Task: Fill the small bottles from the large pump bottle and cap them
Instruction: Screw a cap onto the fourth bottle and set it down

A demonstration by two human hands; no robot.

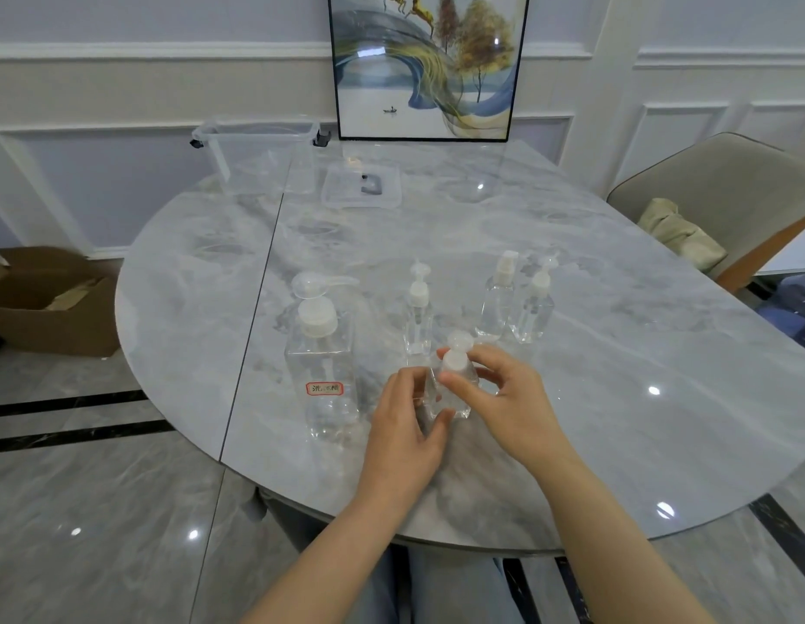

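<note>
centrally: left hand curled round body of small bottle standing on table; right hand pinching its white pump cap. likely step: screwing cap. keep bottle upright, body steady, turn cap square to thread. large pump bottle just left; three small capped bottles behind.

- Stood on a glossy grey marble floor: round marble table.
- Leaned against white panelled wall: framed painting.
- Right: beige chair; left: cardboard box.
</note>
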